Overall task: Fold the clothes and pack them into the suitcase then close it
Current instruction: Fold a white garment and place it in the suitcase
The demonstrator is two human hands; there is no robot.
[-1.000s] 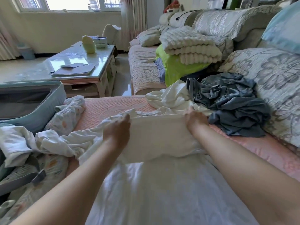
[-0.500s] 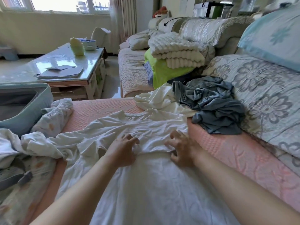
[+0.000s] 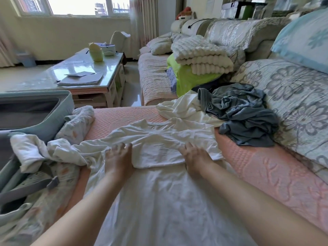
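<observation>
A white shirt [image 3: 159, 192] lies spread on the pink sofa seat [image 3: 266, 174], its far part folded back toward me. My left hand [image 3: 119, 160] presses flat on the left end of that folded flap, fingers straight. At the flap's right end my right hand [image 3: 195, 157] lies flat the same way. The open light-blue suitcase [image 3: 58, 118] sits at the left, with patterned and white clothes [image 3: 35, 151] draped over its edge. A crumpled grey garment [image 3: 245, 118] and another white garment [image 3: 181, 109] lie beyond the shirt.
Floral back cushions [image 3: 292, 96] line the right side. A stack of cream blankets on a lime-green one [image 3: 200, 59] sits farther along the sofa. A glass-topped coffee table [image 3: 85, 75] with papers and a yellow container stands beyond the suitcase.
Both hands brought the shirt's folded edge down onto the seat, let it go, then moved apart and flattened on the fold. The camera tilted slightly.
</observation>
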